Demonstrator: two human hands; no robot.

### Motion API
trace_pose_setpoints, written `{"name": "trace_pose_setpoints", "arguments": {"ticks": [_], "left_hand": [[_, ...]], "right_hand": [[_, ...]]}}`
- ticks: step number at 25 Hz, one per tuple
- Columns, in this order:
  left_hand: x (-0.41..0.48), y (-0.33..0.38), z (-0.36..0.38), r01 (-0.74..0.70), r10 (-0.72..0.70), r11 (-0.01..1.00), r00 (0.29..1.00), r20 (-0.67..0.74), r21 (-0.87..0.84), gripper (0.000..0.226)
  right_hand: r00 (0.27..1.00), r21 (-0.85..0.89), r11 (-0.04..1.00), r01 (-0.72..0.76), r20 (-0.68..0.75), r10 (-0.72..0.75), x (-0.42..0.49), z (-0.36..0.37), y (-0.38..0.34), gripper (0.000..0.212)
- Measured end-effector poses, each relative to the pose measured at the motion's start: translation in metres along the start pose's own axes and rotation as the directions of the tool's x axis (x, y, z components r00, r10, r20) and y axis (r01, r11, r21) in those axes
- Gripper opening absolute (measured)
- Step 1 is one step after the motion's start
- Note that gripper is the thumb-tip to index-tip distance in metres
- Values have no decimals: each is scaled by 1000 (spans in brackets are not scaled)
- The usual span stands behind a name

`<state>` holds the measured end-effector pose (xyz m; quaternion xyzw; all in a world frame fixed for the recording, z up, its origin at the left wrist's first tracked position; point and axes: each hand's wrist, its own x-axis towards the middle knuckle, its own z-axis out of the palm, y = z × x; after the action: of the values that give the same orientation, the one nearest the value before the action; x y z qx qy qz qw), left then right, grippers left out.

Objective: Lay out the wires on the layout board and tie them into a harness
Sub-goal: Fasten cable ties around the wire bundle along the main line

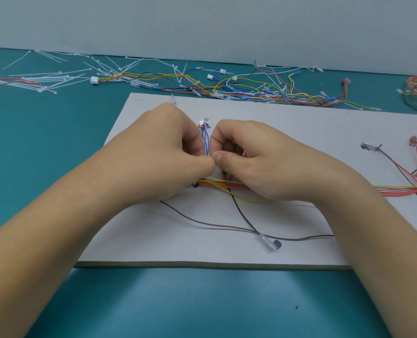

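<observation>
Over the flat white layout board (pixel 300 132), the left hand (pixel 168 152) and right hand (pixel 249 157) both pinch thin blue wires (pixel 205 142), fingers curled tight.

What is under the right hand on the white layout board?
A bundle of yellow and red wires runs under the right hand and shows again beyond the forearm. A black wire leaves from beneath it. How the wires lie below the palm is covered.
</observation>
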<state>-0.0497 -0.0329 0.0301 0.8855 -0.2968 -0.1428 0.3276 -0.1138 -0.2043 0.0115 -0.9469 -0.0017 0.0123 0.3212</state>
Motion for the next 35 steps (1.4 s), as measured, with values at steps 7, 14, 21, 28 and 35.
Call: {"name": "trace_pose_setpoints", "arguments": {"ticks": [7, 14, 21, 28, 35], "left_hand": [[6, -9, -3, -14, 18, 998, 998, 63, -57, 19], [7, -14, -10, -71, 73, 997, 990, 118, -19, 20], [3, -14, -21, -88, 78, 996, 961, 264, 25, 18], [3, -16, -26, -107, 89, 994, 942, 323, 37, 24], [7, -16, -22, -220, 222, 975, 966, 133, -31, 6]], "right_hand": [[999, 110, 993, 41, -28, -39, 0, -3, 2, 15], [998, 105, 992, 65, -18, -64, 3, 5, 5, 5], [995, 76, 994, 75, -66, -70, 4, 6, 5, 6], [993, 159, 987, 34, -117, -16, 5, 0, 8, 13], [980, 500, 850, 166, -182, -85, -1, -16, 0, 13]]}}
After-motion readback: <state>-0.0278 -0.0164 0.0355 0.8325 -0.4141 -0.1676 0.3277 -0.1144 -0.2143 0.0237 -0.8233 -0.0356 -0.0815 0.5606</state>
